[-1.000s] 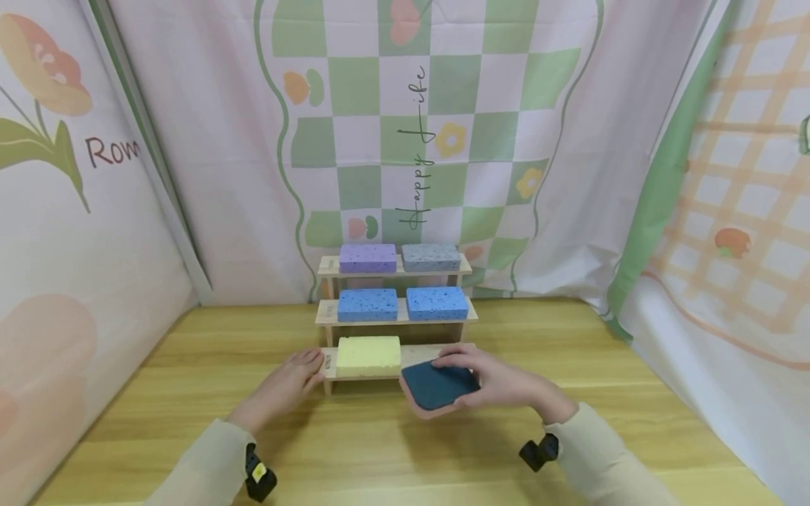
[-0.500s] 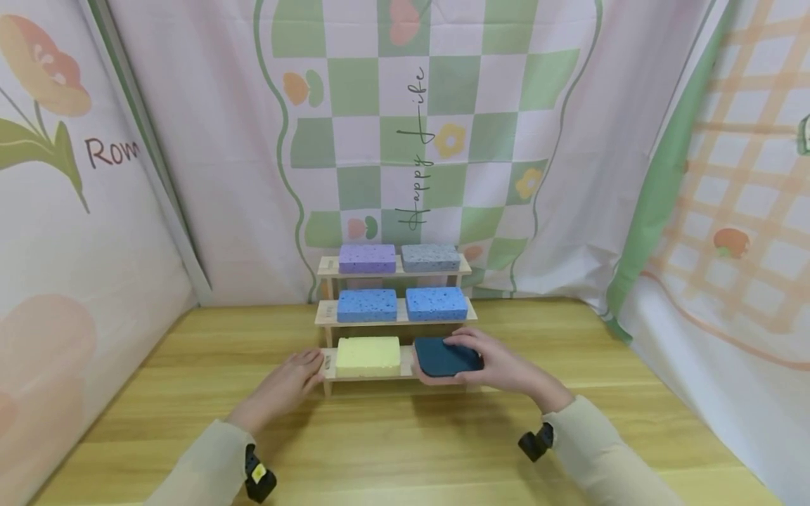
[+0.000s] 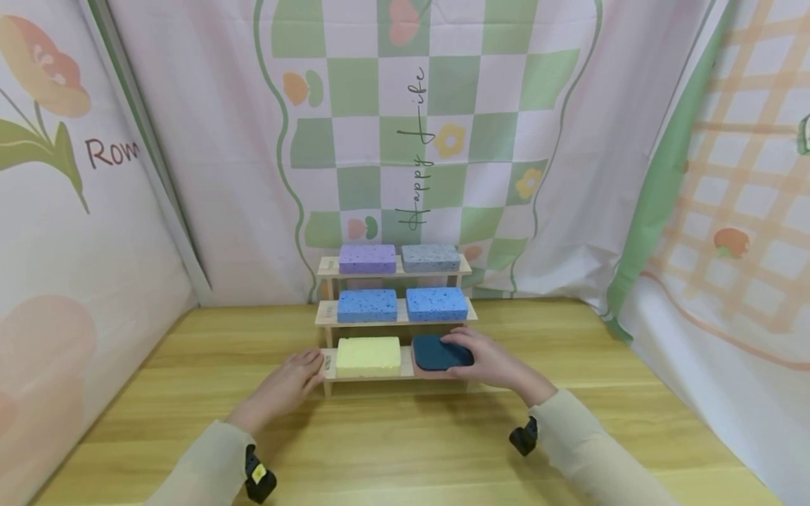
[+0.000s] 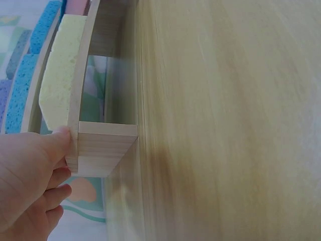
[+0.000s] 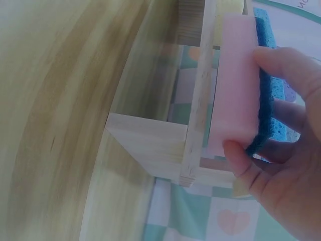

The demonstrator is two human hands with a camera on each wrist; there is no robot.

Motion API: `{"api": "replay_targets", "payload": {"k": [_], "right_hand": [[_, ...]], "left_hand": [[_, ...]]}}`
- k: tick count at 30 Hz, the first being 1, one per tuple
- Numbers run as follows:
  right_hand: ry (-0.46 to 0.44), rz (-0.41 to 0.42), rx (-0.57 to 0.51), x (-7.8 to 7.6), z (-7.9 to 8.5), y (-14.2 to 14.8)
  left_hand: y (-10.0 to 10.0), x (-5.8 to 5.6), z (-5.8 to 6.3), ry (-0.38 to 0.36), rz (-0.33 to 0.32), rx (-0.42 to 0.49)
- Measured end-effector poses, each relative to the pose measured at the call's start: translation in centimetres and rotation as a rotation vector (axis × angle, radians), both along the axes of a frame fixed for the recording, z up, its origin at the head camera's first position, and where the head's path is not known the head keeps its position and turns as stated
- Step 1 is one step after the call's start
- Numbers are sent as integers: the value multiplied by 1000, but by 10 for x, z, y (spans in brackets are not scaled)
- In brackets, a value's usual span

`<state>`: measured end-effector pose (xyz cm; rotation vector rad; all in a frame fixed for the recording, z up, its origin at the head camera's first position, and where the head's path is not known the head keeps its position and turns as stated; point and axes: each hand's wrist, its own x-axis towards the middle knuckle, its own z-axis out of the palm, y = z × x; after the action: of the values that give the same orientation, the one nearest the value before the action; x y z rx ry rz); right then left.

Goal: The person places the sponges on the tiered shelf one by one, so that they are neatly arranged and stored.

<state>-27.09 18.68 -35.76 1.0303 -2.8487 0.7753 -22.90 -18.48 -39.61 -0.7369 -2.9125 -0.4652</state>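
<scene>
A pink scrub sponge (image 3: 433,353) with a dark teal scouring top lies on the right half of the lowest step of a three-step wooden rack (image 3: 407,363). My right hand (image 3: 498,362) grips it by its right end, fingers and thumb spread over the pad and side in the right wrist view. At the rack's lower left end, my left hand (image 3: 285,385) pinches the board's end, thumb on top and fingers beneath in the left wrist view. A pale yellow sponge (image 3: 368,356) sits on the same step, left of the pink one.
Two blue sponges, left (image 3: 367,305) and right (image 3: 436,303), lie on the middle step. On the top step are a purple sponge (image 3: 367,258) and a grey one (image 3: 431,258). The rack stands on a wood-grain table (image 3: 380,450), with a patterned curtain (image 3: 354,140) behind.
My right hand has carried the pink scrub sponge from in front of the rack back onto the lowest step, then shifted it slightly left and level. The left hand has stayed put.
</scene>
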Motion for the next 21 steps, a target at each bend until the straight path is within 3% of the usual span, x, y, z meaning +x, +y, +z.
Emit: {"api": "replay_targets", "payload": {"k": [21], "right_hand": [[72,28,73,-3,-5,-9]], "left_hand": [[-1,1,1,-1,-1,-1]]}}
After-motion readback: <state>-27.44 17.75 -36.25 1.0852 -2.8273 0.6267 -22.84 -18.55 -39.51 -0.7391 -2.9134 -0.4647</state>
